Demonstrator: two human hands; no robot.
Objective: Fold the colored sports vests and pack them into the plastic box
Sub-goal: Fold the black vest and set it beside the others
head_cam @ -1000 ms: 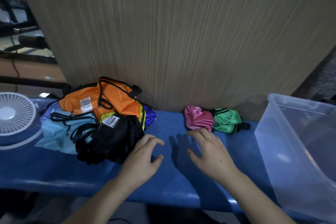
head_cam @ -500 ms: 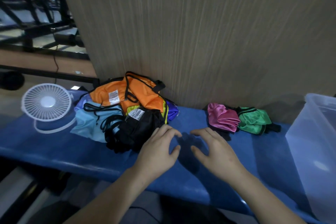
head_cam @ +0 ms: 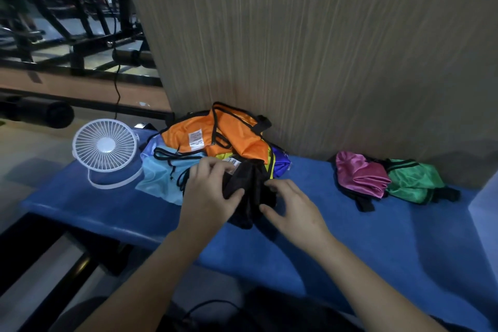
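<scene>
Head view: the black vest (head_cam: 249, 188) lies at the near edge of the vest pile (head_cam: 215, 143) on the blue bench (head_cam: 377, 237). The left hand (head_cam: 210, 197) pinches its left side between thumb and fingers; the right hand (head_cam: 293, 207) pinches its right side. It looks light, limp and slick, so it is probably best held by the trimmed shoulder edges. The plastic box (head_cam: 485, 205) shows only at the far right.

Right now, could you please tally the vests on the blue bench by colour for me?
Orange vest: 1
Light blue vest: 1
Black vest, in the grip of the left hand and right hand: 1
Yellow vest, mostly hidden: 1
Purple vest, mostly hidden: 1
Pink vest: 1
Green vest: 1
Total: 7 visible; the pile may hide more.
</scene>
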